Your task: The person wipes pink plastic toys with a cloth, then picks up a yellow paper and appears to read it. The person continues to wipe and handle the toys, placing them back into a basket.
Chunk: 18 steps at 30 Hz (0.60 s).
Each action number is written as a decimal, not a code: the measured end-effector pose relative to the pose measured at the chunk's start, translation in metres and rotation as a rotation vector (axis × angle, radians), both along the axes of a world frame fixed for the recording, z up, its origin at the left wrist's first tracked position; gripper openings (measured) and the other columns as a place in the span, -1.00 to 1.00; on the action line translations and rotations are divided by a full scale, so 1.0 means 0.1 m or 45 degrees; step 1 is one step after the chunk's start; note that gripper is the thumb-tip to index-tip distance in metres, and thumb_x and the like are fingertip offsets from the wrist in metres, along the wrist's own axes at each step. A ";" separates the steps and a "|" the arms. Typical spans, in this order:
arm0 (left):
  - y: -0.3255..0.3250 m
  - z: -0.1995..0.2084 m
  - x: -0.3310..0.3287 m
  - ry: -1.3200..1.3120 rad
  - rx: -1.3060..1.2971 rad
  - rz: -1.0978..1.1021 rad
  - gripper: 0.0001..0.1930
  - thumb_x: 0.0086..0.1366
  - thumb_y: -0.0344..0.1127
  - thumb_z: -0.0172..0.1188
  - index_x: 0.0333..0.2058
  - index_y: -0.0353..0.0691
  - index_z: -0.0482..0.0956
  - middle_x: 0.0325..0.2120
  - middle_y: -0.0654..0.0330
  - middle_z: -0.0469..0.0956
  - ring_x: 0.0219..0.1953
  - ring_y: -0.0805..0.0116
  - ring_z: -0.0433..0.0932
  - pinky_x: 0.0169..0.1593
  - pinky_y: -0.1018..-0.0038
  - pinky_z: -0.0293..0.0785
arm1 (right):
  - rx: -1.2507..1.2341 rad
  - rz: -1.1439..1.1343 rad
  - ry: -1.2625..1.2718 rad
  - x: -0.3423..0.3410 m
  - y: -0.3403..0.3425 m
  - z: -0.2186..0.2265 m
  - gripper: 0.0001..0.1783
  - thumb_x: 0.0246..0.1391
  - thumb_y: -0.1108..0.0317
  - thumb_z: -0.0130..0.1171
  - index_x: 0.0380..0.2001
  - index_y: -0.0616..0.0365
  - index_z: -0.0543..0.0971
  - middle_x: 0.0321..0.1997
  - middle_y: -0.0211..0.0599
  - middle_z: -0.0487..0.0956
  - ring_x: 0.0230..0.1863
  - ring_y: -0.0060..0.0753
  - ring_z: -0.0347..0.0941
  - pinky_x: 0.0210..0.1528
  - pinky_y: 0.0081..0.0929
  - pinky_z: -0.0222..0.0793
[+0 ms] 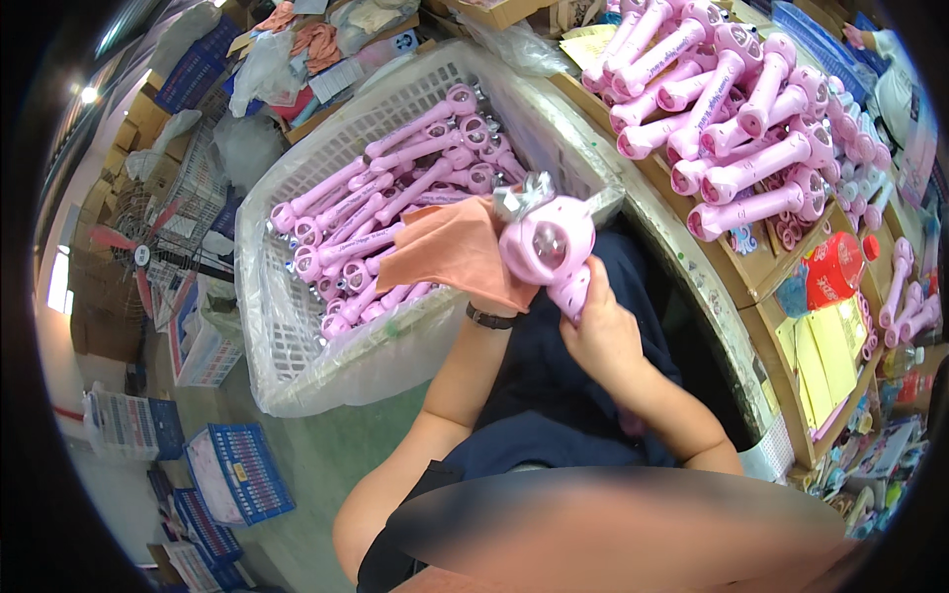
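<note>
glossy, round-headed pink toy (546,245) tilts beside creased, draping peach cloth (447,249)

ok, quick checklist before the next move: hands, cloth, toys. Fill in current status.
1. Right hand gripping the held pink toy: ok, fingers wrapped round its handle.
2. Left hand in full view: not ok, the orange cloth covers most of it.
3. Cloth touching the toy: cannot tell, they overlap in this view.
4. Silvery piece fixed to the toy's head: cannot tell.
5. Pink toys in the white basket: ok, many lie inside.
6. Pink toy pile on the right: ok, present.
</note>
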<state>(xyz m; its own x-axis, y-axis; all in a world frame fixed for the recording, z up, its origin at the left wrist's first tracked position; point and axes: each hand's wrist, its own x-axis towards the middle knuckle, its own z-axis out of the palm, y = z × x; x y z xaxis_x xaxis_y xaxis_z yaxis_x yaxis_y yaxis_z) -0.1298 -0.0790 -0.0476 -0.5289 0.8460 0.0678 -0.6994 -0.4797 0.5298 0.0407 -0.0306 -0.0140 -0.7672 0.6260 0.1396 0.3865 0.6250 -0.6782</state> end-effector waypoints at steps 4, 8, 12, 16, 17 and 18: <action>0.10 -0.24 0.26 1.155 -0.588 0.731 -0.64 0.41 -0.20 -0.14 0.07 -0.28 0.32 -0.03 0.15 0.46 -0.03 0.35 0.48 0.08 0.42 0.44 | 0.162 -0.021 -0.123 -0.02 -0.07 -0.07 -0.13 -0.14 0.42 0.22 0.25 0.25 0.06 -0.32 0.04 0.48 -0.48 0.08 0.52 -0.46 -0.12 0.48; 0.15 0.10 0.15 0.447 -0.427 0.390 -0.61 0.39 -0.09 -0.16 -0.04 -0.27 0.41 -0.12 0.13 0.54 -0.14 0.29 0.54 -0.03 0.37 0.50 | 0.452 -0.179 -0.089 -0.04 -0.11 -0.16 -0.26 -0.06 0.41 0.13 0.22 0.31 0.16 -0.45 -0.17 0.46 -0.61 -0.20 0.52 -0.63 -0.34 0.47; 0.11 0.35 0.08 -0.046 -0.173 -0.197 -0.63 0.32 -0.15 -0.07 -0.07 -0.33 0.42 -0.11 0.05 0.54 -0.10 0.24 0.55 -0.07 0.36 0.53 | 0.592 -0.135 -0.166 -0.03 -0.18 -0.22 -0.33 -0.02 0.39 0.07 0.20 0.33 0.20 -0.48 -0.27 0.43 -0.67 -0.35 0.49 -0.69 -0.45 0.44; 0.19 0.06 0.43 1.044 -0.707 0.946 -0.71 0.31 -0.27 0.00 -0.09 -0.33 0.39 -0.19 0.14 0.51 -0.18 0.33 0.55 -0.14 0.42 0.53 | 0.536 -0.211 -0.039 -0.08 -0.16 -0.25 -0.35 -0.01 0.40 0.05 0.19 0.32 0.21 -0.50 -0.30 0.42 -0.68 -0.41 0.49 -0.71 -0.48 0.44; 0.18 0.02 0.41 0.836 -0.563 0.790 -0.73 0.30 -0.31 0.01 -0.08 -0.32 0.38 -0.19 0.16 0.51 -0.19 0.35 0.54 -0.14 0.44 0.53 | 0.545 -0.230 -0.109 -0.09 -0.15 -0.26 -0.35 -0.01 0.40 0.05 0.19 0.32 0.21 -0.49 -0.31 0.42 -0.68 -0.41 0.48 -0.71 -0.49 0.44; 0.17 0.00 0.37 0.630 -0.422 0.632 -0.74 0.30 -0.35 0.03 -0.07 -0.32 0.37 -0.20 0.18 0.50 -0.20 0.37 0.53 -0.15 0.46 0.52 | 0.584 -0.250 -0.120 -0.09 -0.16 -0.27 -0.36 0.00 0.40 0.04 0.19 0.32 0.21 -0.49 -0.32 0.42 -0.68 -0.42 0.48 -0.71 -0.49 0.44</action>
<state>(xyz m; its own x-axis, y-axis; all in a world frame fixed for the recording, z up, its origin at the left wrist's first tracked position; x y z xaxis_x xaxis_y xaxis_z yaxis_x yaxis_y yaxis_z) -0.0924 -0.0624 -0.0478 -0.8255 0.5350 0.1797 -0.0882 -0.4369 0.8952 0.0317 -0.0463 -0.0410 -0.6636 0.6501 0.3701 0.5729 0.7598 -0.3075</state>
